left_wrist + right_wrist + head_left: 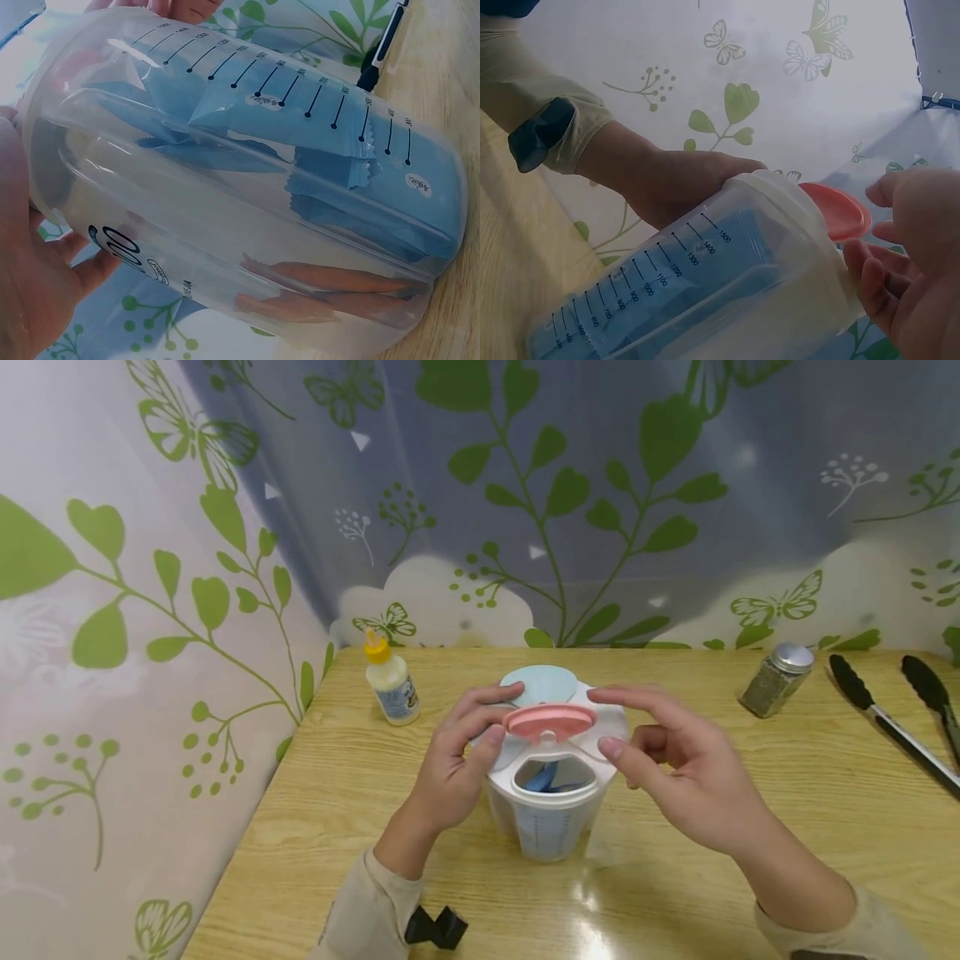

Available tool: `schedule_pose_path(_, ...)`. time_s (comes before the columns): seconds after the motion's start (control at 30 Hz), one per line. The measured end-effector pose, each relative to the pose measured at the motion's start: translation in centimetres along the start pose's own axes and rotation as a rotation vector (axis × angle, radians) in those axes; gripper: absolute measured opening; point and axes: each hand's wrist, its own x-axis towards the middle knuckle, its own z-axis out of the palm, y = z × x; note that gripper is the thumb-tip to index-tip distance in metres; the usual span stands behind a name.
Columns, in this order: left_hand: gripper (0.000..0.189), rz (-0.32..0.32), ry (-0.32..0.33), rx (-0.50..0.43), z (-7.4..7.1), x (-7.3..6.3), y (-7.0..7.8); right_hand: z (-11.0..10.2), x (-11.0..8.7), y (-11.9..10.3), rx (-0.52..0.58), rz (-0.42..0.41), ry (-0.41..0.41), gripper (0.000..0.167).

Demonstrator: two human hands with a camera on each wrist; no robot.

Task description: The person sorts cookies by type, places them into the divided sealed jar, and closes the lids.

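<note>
A clear plastic storage canister (551, 827) with printed measuring marks stands upright on the table. Its white lid (517, 752) has a pink flap (551, 723) raised above an opening, through which blue packets (547, 777) show. Behind it lies a closed pale-blue flap (540, 683). My left hand (453, 764) grips the lid's left side, thumb and fingers round the edge. On the right side, my right hand (686, 768) has thumb and forefinger spread, their tips at the lid. In the left wrist view, blue packets (262, 112) and brown-orange packets (330, 289) fill separate compartments.
A small bottle with a yellow cap (393, 685) stands at the back left. Toward the back right are a glass shaker jar (776, 681) with a silver lid and black-tipped tongs (892, 722). A leaf-patterned curtain (555, 527) borders the wooden table (300, 860).
</note>
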Motion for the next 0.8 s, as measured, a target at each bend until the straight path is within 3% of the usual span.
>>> schedule_pose_path(0.1, 0.036, 0.008, -0.006, 0.001, 0.0, 0.0, 0.0, -0.1, -0.1, 0.7, 0.085, -0.074, -0.023, 0.036)
schedule_pose_path(0.2, 0.039, 0.013, -0.014, 0.006, 0.0, 0.0, 0.0, 0.0, -0.3, 1.4, 0.139, -0.102, 0.004, 0.031)
schedule_pose_path(0.3, 0.041, 0.002, -0.019, 0.006, -0.1, 0.0, 0.0, 0.1, -0.5, 1.6, 0.063, -0.001, 0.010, 0.031)
schedule_pose_path(0.4, 0.044, -0.026, -0.021, -0.003, 0.0, 0.0, 0.1, 0.3, -0.6, 1.7, -0.068, 0.170, -0.051, 0.053)
schedule_pose_path(0.53, 0.049, -0.043, -0.022, -0.008, 0.1, 0.0, 0.3, 0.3, -0.6, 1.6, -0.200, 0.316, -0.139, 0.078)
schedule_pose_path(0.67, 0.053, -0.038, -0.026, -0.018, 0.1, 0.0, 0.3, 0.3, -0.6, 1.8, -0.198, 0.359, -0.199, 0.082)
schedule_pose_path(0.8, 0.049, -0.036, -0.027, -0.042, 0.2, 0.0, 0.4, 0.3, -0.6, 2.2, -0.094, 0.365, -0.221, 0.083)
